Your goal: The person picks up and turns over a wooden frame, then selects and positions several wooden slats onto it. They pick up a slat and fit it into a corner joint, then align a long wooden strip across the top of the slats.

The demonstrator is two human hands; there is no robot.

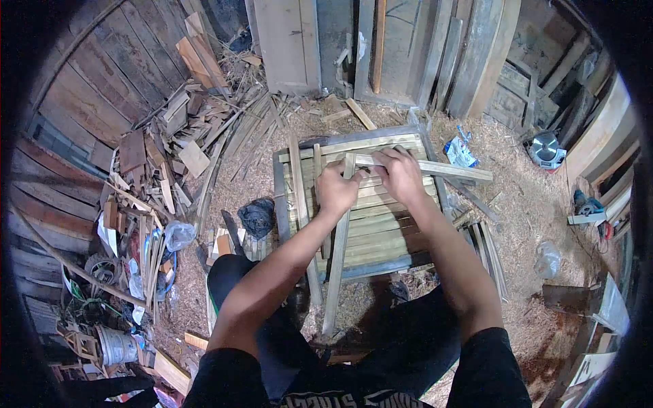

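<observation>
My left hand (338, 189) is closed around the upper end of a long wooden strip (336, 272) that runs down toward my legs. My right hand (401, 175) grips a second wooden strip (457, 170), which points off to the right. The two strips meet at a corner between my hands; the fingers partly hide the joint. Beneath them lies a low slatted wooden panel (381, 236) with a dark grey frame. Left of my left hand, another long strip (299, 204) and a shorter strip (317, 160) rest across the panel.
Scrap wood (136, 153) is heaped at the left, near a white bucket (117, 345). A black plastic bag (257, 217) lies beside the panel. To the right are a blue-and-white packet (461, 151), a circular saw (546, 150) and another power tool (588, 207). Boards (289, 44) lean behind.
</observation>
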